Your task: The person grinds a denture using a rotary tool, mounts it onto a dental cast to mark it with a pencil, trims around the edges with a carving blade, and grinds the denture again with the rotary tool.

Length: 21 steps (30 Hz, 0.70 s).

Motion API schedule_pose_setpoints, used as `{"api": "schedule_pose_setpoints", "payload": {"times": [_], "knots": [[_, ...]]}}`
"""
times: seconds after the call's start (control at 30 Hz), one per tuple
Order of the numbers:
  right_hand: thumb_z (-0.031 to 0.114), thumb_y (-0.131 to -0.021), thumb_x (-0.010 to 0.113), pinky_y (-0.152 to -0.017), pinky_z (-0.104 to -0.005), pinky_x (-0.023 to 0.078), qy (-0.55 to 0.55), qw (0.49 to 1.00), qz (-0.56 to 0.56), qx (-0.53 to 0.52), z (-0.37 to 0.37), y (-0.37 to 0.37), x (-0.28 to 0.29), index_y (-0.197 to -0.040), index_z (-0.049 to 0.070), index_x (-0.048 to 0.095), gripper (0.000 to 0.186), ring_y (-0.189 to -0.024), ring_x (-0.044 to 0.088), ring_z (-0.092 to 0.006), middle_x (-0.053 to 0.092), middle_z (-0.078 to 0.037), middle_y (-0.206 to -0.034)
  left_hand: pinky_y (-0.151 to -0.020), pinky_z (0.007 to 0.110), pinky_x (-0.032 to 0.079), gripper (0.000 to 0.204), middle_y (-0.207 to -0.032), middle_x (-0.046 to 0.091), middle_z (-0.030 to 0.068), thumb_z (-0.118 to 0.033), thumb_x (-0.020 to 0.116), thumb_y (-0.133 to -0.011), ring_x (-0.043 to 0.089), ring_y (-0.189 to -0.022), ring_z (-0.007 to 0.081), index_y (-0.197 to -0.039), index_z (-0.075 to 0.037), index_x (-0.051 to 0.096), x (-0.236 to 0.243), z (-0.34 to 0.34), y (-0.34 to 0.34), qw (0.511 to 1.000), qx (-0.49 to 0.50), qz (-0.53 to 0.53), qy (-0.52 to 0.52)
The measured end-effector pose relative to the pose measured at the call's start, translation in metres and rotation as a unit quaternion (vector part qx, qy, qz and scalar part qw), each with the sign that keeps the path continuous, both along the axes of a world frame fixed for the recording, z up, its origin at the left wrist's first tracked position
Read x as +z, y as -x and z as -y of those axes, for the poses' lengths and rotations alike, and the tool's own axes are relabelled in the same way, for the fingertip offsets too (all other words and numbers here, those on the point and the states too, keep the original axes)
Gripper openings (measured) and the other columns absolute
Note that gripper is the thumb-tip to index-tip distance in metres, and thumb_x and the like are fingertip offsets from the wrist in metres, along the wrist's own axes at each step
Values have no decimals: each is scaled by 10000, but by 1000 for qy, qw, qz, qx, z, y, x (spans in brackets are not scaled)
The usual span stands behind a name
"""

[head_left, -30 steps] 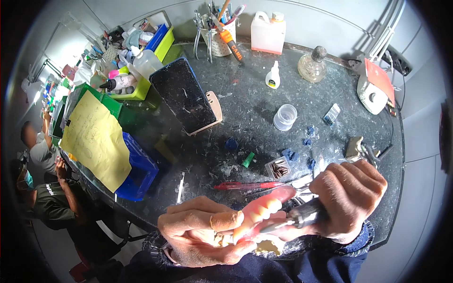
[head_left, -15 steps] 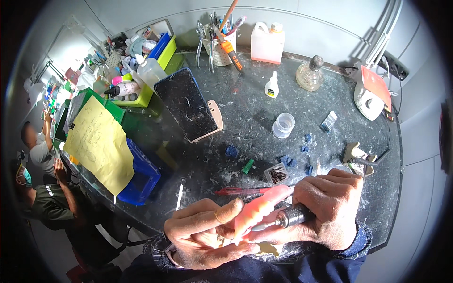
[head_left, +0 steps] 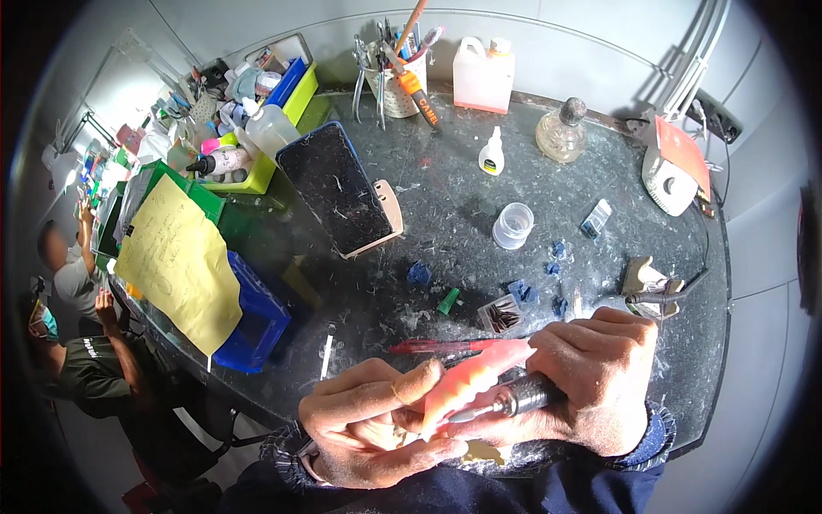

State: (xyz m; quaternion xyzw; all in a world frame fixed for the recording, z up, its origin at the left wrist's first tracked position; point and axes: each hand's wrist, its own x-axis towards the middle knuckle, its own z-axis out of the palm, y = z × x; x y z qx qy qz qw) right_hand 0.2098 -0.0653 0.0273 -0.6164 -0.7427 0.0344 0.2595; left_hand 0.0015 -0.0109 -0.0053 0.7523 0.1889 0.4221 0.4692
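At bottom centre my left hand (head_left: pixel 364 424) grips a pink denture piece (head_left: pixel 462 385) with a row of cream teeth, fingers wrapped round its near end. My right hand (head_left: pixel 591 377) is closed round a dark metal rotary handpiece (head_left: pixel 531 395); its silver bur tip (head_left: pixel 467 413) lies at the lower side of the denture, contact unclear. The right fingers are close to the denture's far end. Just beyond lie a red pen (head_left: pixel 419 345) and a small clear box of thin dark pieces (head_left: pixel 498 315). A yellowish piece (head_left: pixel 484 454) shows under the hands.
On the dark workbench (head_left: pixel 428 274): phone on stand (head_left: pixel 330 184), plastic cup (head_left: pixel 514 225), small bottle (head_left: pixel 491 152), glass jar (head_left: pixel 561 128), tool holder (head_left: pixel 394 90), white control box (head_left: pixel 672 184), handpiece rest (head_left: pixel 651 287), blue bin with yellow paper (head_left: pixel 175 265). Two other people (head_left: pixel 103 373) sit at left.
My right hand with the handpiece has shifted left and slightly down, closer to my left hand. The bur tip has moved left along the denture. The view has tilted slightly.
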Motion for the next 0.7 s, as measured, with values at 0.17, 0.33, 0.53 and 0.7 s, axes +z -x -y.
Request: {"api": "schedule_pose_setpoints", "payload": {"times": [0.17, 0.33, 0.53, 0.7], "knots": [[627, -500, 708, -463, -306, 373, 6, 1000, -5, 11, 1, -2, 4, -622, 88, 526, 581, -457, 532, -210, 532, -32, -564, -568, 181, 502, 555, -816, 609, 113, -18, 795, -654, 612, -681, 99, -1158, 46, 572, -8, 8, -6, 990, 23, 95, 101], [646, -491, 704, -451, -314, 360, 3, 1000, 8, 7, -2, -1, 4, -621, 87, 527, 600, -442, 518, -209, 521, -27, -552, -565, 192, 505, 541, -824, 605, 116, -22, 788, -666, 610, -686, 105, -1158, 48, 572, -8, 3, -2, 993, -2, 53, 109], [682, -487, 703, -445, -312, 336, -58, 998, -32, 10, -5, -7, 3, -569, 94, 497, 629, -404, 483, -193, 462, -13, -487, -592, 209, 531, 505, -862, 608, 157, -12, 763, -696, 629, -725, 136, -1150, 75, 560, -8, 7, -11, 974, -3, 167, 152], [609, -455, 785, -417, -257, 304, -54, 989, -132, -38, -4, -7, 15, -665, 87, 644, 580, -371, 446, -95, 454, 33, -445, -628, 244, 565, 475, -901, 611, 195, -26, 749, -716, 648, -788, 184, -1131, 101, 554, -1, 5, -13, 978, -4, 164, 127]]}}
